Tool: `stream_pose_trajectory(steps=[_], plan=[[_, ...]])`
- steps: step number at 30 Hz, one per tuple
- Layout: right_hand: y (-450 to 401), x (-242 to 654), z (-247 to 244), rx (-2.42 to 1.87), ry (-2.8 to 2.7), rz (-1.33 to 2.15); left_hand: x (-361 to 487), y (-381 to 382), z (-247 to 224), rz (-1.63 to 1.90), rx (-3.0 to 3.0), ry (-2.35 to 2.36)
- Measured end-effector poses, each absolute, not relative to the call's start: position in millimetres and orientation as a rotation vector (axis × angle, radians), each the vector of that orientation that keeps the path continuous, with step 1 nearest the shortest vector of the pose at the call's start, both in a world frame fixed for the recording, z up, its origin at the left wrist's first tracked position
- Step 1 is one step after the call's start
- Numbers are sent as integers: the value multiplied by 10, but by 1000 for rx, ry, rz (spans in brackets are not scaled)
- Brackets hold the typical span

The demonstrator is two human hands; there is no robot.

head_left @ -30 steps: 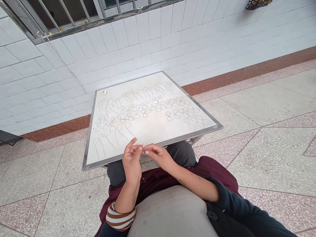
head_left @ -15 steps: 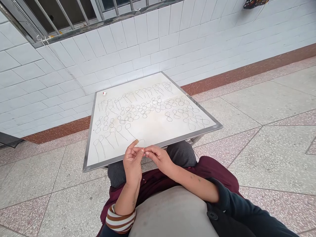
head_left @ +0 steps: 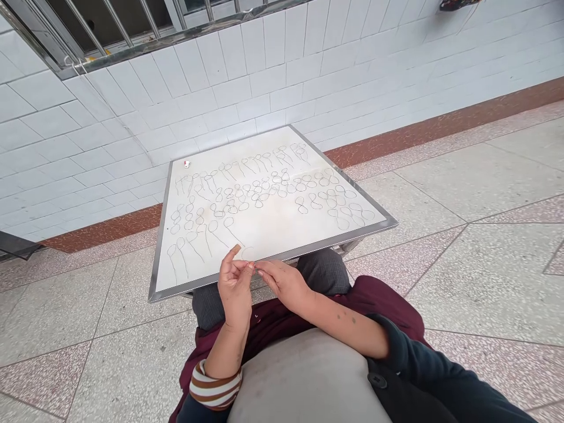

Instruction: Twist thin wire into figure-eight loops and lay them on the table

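Observation:
My left hand (head_left: 235, 285) and my right hand (head_left: 284, 283) meet at their fingertips over the near edge of a white table (head_left: 273, 232) with a grey metal rim. Both hands pinch a thin wire (head_left: 248, 252), whose faint loop shows just beyond the fingers. The left index finger, with a tan wrap on its tip, points up and away. On the table lie several thin wire pieces: figure-eight shapes (head_left: 301, 205) in the middle and right, and single loops with long tails (head_left: 181, 242) at the near left and along the far side.
A small white and red object (head_left: 187, 164) sits at the table's far left corner. Behind the table stands a white tiled wall (head_left: 247, 94) with a barred window (head_left: 118, 23). My knees are under the near edge. Speckled floor tiles (head_left: 484, 276) surround the table.
My right fingers have shifted slightly over the pinch point and the right hand has turned a little. The left hand has moved slightly left. The pieces on the table lie as before.

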State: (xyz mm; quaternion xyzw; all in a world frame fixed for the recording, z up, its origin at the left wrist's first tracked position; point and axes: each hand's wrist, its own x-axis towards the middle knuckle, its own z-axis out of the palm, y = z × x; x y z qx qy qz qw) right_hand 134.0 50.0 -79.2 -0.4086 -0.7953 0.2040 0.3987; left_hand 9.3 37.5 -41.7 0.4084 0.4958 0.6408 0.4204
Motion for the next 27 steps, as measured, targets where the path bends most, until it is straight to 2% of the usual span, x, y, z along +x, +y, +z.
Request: stream_pose_trajectory(steps=[7,12,19,27], plan=[[510,1362,-798,-974,-2135,136,55,367,-434,1604,1037,1293],[501,1368,-809,-985,-2289,22,8,391,-490,1588,1037,1296],[494,1286,-856,-1074,-2277,46,7,440,-544,1676,962,1326],[482,1277,-874,-1104,-2247,259,6,476,-590,1802,822,1293]])
